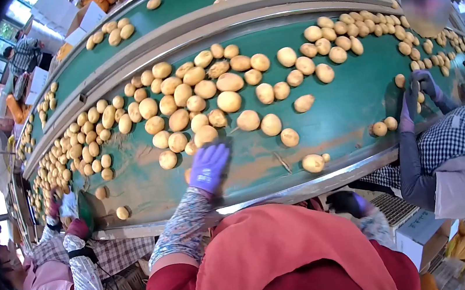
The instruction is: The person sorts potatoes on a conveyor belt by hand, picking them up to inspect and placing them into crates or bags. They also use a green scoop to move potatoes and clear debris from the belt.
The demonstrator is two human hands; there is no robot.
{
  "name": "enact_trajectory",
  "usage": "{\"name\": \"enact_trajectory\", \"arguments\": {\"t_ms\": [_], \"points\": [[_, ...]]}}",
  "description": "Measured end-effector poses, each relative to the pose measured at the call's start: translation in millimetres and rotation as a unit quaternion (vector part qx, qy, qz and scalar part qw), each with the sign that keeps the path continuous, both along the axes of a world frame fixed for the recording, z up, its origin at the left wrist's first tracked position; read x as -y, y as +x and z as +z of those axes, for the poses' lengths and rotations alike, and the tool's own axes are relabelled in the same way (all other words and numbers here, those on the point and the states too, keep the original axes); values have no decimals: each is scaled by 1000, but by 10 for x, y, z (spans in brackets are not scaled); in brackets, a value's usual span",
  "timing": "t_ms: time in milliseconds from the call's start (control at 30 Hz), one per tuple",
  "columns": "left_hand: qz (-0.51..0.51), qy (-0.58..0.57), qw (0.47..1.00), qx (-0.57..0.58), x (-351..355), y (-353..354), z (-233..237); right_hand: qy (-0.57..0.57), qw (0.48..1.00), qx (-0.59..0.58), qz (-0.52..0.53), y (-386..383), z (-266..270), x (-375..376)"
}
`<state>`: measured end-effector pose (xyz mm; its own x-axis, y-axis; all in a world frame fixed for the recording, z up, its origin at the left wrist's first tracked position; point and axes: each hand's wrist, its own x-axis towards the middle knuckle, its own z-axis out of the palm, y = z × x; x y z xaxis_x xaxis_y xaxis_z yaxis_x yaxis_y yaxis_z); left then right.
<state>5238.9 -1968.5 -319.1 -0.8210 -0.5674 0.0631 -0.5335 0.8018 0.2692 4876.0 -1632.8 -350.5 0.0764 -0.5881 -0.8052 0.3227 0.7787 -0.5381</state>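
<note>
My left hand (209,168), in a purple glove and patterned sleeve, reaches over the green conveyor belt (352,114). Its fingers are stretched out, their tips right at a potato (205,135) on the near side of a large cluster. Another potato (188,176) shows partly beside the wrist. Below the belt's metal edge, my right hand (359,204) hangs by my side, dark and purple, its fingers smeared and partly hidden. To the right of my left hand lie loose potatoes, among them a pale one (312,163) close to the near edge.
A metal rail (211,24) divides this belt from a second one behind. Co-workers stand at the left (55,274) and right (451,157), hands over the belt. A dry stalk (282,162) lies on the belt. An open carton (424,237) stands low at the right.
</note>
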Motion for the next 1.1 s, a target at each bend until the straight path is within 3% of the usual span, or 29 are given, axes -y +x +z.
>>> {"name": "enact_trajectory", "arguments": {"t_ms": [67,133,167,233,267,333,400,467,533,600,667,700,800,867,900,933,967,1000,1033,1067,1100], "points": [[14,-126,991,38,217,477,-106,7,992,83,97,35,733,286],[114,-146,978,91,508,997,-273,-152,980,73,109,25,1113,672],[149,-136,973,108,601,1148,-82,-174,975,-50,132,97,1338,1003],[238,-215,939,124,797,1820,-305,-234,933,-272,24,183,1263,1597],[311,-138,932,128,811,1989,-235,-267,886,-365,-104,195,1052,1827],[429,-161,887,48,813,2336,-387,-290,873,-370,-127,432,1093,2435],[426,-154,892,-2,790,2411,-371,-401,801,-445,9,633,992,3052],[400,-131,906,-57,719,2323,-197,-421,717,-533,157,925,855,3743],[377,-105,915,-96,655,2177,-185,-310,652,-652,232,1237,560,4216],[331,-75,929,-146,557,1965,-29,-333,635,-653,244,1441,223,4375],[311,-32,934,-171,473,1866,46,-341,675,-572,318,1747,489,4232],[302,-7,932,-200,439,1834,46,-389,634,-586,322,1836,265,4128],[280,57,925,-250,392,1781,-41,-419,698,-382,436,2134,415,4060],[217,39,929,-297,401,1707,-23,-362,788,-287,406,2192,618,4208],[182,73,935,-294,427,1675,45,-394,790,-264,389,2126,670,4411],[147,105,940,-291,451,1643,113,-370,866,-192,276,2097,718,4628],[96,94,945,-298,423,1618,53,-276,956,-71,66,2063,856,4902],[45,84,949,-301,374,1606,0,-321,944,-69,20,1826,732,5202],[-5,178,964,-196,393,1584,131,-331,936,-89,-79,1855,888,5380],[-62,89,975,-193,359,1600,-18,-344,916,-114,-172,1885,1043,5557],[-87,108,976,-167,325,1625,-100,-385,862,-324,-70,1589,453,5827]]}}
